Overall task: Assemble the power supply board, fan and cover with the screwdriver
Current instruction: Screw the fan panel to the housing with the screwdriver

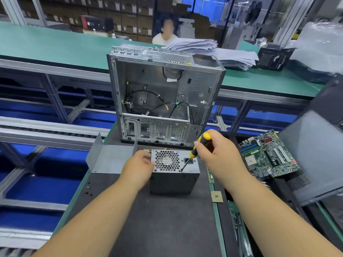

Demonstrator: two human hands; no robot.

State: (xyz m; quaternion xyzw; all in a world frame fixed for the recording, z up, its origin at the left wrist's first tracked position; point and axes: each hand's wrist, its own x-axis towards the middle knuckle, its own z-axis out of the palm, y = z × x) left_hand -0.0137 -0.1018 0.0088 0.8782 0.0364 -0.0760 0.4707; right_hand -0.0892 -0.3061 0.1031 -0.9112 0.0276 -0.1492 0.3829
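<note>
Near centre on the dark mat [167, 219]: PSU [174, 171], left hand [138, 168] gripping its left side, right hand [213, 154] curled round the screwdriver [196, 149]. Shaft slanting down-left from that grip, tip at the screw [180, 171] by the fan grille's [167, 160] near-right corner. Beyond, open chassis [165, 93]; right, motherboard [269, 154].

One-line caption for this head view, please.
Left hand steadies the power supply box while right hand drives the screwdriver beside its fan grille.
</note>
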